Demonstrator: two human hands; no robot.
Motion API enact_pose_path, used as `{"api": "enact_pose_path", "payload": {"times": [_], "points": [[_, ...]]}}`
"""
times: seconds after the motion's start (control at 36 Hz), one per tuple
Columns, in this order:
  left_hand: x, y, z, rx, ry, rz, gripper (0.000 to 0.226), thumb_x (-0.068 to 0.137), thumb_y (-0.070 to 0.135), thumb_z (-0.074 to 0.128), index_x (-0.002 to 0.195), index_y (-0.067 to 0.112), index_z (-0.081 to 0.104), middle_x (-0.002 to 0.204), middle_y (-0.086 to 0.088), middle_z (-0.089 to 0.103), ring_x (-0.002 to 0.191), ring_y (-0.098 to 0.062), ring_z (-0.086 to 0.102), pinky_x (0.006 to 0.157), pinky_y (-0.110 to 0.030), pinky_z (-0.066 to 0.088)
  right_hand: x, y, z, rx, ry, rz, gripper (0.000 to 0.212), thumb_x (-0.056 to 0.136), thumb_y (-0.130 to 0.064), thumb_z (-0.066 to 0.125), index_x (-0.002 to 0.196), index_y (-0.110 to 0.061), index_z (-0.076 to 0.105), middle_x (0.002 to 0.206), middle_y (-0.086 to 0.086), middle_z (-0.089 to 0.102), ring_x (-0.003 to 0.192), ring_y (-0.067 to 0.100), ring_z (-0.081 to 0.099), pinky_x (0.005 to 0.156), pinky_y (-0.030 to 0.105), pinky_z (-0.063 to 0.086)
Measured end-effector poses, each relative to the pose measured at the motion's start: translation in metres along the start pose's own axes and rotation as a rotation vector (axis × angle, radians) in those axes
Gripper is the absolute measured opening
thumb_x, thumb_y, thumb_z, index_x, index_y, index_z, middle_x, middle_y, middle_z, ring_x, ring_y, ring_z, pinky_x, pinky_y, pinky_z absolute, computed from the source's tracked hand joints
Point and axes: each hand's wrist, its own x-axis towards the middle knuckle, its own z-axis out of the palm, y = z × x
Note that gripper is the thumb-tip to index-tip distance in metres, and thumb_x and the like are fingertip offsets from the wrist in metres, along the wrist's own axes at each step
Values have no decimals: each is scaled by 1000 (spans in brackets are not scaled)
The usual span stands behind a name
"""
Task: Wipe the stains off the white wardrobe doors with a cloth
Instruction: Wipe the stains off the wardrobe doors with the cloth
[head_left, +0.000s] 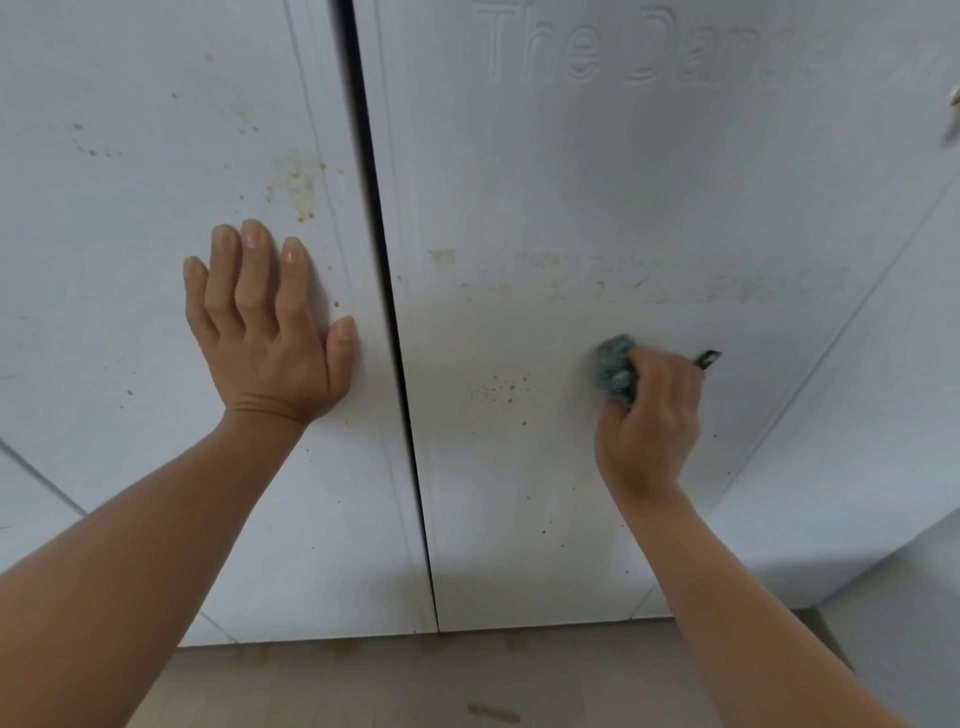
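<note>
Two white wardrobe doors fill the view, the left door (130, 322) and the right door (597, 182), split by a dark vertical gap. My left hand (270, 332) lies flat on the left door, fingers spread. My right hand (649, 421) grips a bunched blue-green cloth (615, 366) pressed against the right door. A cluster of orange-brown specks (496, 387) sits just left of the cloth. A yellowish stain (296, 182) marks the left door above my left hand. A smudged band (623, 280) runs across the right door above the cloth.
Raised lettering (649, 47) is embossed at the top of the right door. A small dark mark or object (706, 358) shows just right of my right hand. A wooden floor (415, 680) lies below the doors, with a small brownish object (493, 713) on it.
</note>
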Motion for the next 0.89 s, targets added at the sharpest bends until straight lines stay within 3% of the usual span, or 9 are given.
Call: {"api": "enact_pose_path", "payload": {"times": [0.06, 0.08, 0.19, 0.22, 0.33, 0.47, 0.64, 0.75, 0.89], "points": [[0, 0, 0, -2, 2, -2, 71, 99, 44, 40, 155, 3, 31, 159, -21, 28, 159, -30, 10, 127, -52, 13, -6, 1, 0, 30, -64, -174, 33, 81, 5, 51, 110, -12, 54, 94, 17, 65, 88, 31, 52, 66, 39, 49], [-1, 0, 0, -2, 2, -4, 71, 99, 44, 40, 155, 3, 31, 159, -21, 28, 159, -30, 10, 127, -52, 13, -4, 1, -1, 63, -38, -136, 32, 83, 4, 51, 111, -12, 54, 95, 17, 65, 89, 31, 54, 68, 39, 49], [-1, 0, 0, -9, 5, -3, 70, 99, 43, 41, 155, 3, 32, 158, -22, 30, 159, -30, 10, 127, -53, 15, 9, -14, 3, 131, 139, 347, 33, 86, 3, 47, 114, -14, 49, 103, 17, 59, 94, 35, 56, 75, 34, 44], [-1, 0, 0, -10, 4, -3, 70, 99, 43, 40, 155, 3, 32, 158, -22, 30, 159, -30, 10, 127, -54, 15, 8, -20, 5, 102, 124, 326, 33, 86, 3, 48, 114, -15, 49, 103, 16, 60, 95, 33, 55, 75, 33, 43], [0, 0, 0, -21, 1, -7, 69, 99, 43, 40, 155, 3, 32, 158, -22, 29, 159, -30, 10, 126, -55, 17, -11, -30, 10, 76, -54, -76, 31, 84, 2, 51, 112, -11, 54, 97, 16, 65, 92, 28, 53, 71, 34, 48], [-2, 0, 1, -20, -23, -13, 69, 99, 44, 40, 155, 4, 31, 158, -22, 29, 160, -28, 7, 127, -54, 15, -1, -34, 12, 171, 108, 318, 32, 87, 2, 50, 116, -10, 51, 103, 16, 60, 94, 35, 58, 78, 21, 37], [-1, -1, 1, -21, -23, -16, 69, 98, 43, 41, 155, 4, 31, 157, -22, 29, 160, -28, 7, 127, -53, 14, -13, -49, 17, 186, 2, 176, 32, 84, 2, 49, 113, -7, 59, 102, 15, 62, 95, 31, 58, 77, 26, 45], [-1, 0, -1, -23, -32, -17, 69, 99, 43, 41, 155, 5, 30, 157, -21, 29, 160, -27, 6, 127, -53, 14, -3, -50, 17, 232, 99, 399, 30, 86, 1, 48, 114, -2, 57, 103, 15, 59, 94, 32, 57, 78, 26, 42], [1, 0, -1, -24, -38, -15, 68, 99, 43, 40, 155, 6, 29, 157, -21, 28, 158, -32, 11, 127, -53, 14, -19, -57, 22, 153, -95, -46, 34, 81, 4, 53, 110, -11, 62, 97, 13, 66, 90, 30, 56, 74, 38, 51]]}}
